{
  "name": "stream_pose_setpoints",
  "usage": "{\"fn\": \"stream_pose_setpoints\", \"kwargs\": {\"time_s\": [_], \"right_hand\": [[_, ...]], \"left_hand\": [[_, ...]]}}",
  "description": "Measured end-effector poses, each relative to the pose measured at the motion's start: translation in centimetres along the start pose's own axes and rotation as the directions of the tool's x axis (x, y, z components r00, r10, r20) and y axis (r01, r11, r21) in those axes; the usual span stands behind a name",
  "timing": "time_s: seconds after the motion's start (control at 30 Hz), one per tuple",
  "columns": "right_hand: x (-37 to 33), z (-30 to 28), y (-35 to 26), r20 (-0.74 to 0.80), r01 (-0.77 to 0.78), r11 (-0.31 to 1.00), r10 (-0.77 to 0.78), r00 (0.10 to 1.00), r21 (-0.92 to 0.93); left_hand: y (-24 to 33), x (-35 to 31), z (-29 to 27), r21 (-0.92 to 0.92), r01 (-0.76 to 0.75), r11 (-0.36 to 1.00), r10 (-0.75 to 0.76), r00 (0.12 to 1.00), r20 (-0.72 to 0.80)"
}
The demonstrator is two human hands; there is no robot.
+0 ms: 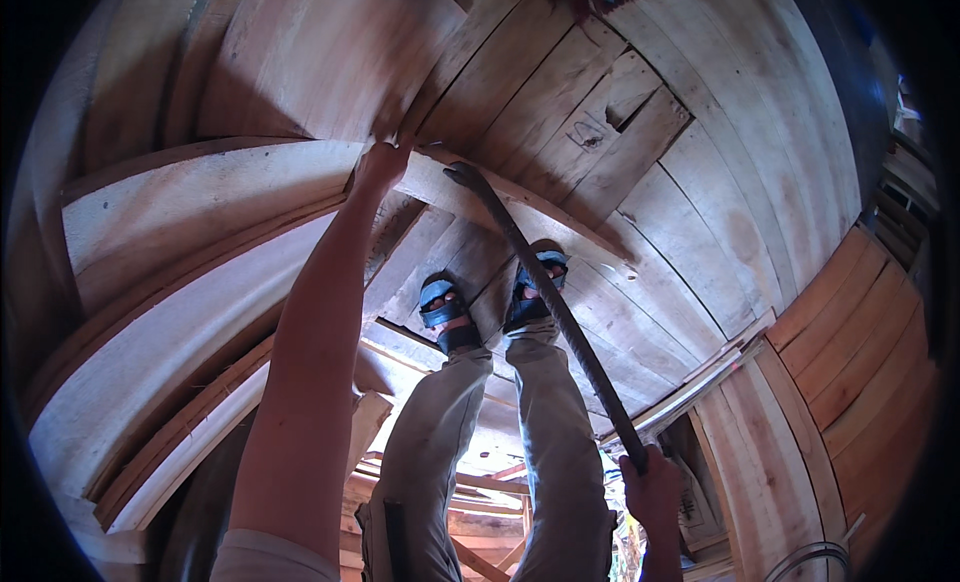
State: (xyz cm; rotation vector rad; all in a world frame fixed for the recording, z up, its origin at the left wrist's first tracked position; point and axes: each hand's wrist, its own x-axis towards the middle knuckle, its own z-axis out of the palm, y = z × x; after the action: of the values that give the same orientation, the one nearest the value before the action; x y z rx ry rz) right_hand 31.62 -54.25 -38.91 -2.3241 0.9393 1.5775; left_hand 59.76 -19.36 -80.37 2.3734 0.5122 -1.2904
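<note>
Wooden planks everywhere, basically a rough plank floor [640, 282] of pale boards running off in all directions, with more boards stacked on the person's left and reddish panels [860, 332] on the right. Main thing going on is the long dark crowbar [555, 307]. It runs diagonally from the lower right up toward the middle, crossing right over the person's right leg and foot, and its curved tip sits on the edge of a thick pale board [210, 207] that lies across the floor planks. The right hand [652, 487] has a closed grip wrapped around the bar's lower end, fingers fully curled on it. The left hand [380, 167] is stretched way out on a straight arm and is pressed against the end of that same thick board, just beside the bar's tip; looks like the fingers are hooked on the board's edge, but I can't tell for sure how tight that grip is. Feet are in blue sandals [445, 312] planted on the planks right below the board, grey trousers [480, 452] above them. Down between the legs you can see some timber framing [480, 492] lower down.
</note>
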Motion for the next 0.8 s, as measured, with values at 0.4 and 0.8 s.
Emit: {"fn": "stream_pose_setpoints", "kwargs": {"time_s": [0.4, 0.8], "right_hand": [[-4.0, -4.2, -1.2, -0.058, 0.032, 0.994, -0.038, 0.998, -0.108], [-4.9, -3.8, -1.6, -0.018, 0.061, 0.974, -0.066, 0.998, -0.220]], "left_hand": [[-2.1, -7.4, 2.4, -0.390, -0.323, 0.863, 0.309, 0.946, -0.100], [-4.1, -6.9, 4.3, -0.365, -0.373, 0.853, 0.337, 0.928, -0.160]]}}
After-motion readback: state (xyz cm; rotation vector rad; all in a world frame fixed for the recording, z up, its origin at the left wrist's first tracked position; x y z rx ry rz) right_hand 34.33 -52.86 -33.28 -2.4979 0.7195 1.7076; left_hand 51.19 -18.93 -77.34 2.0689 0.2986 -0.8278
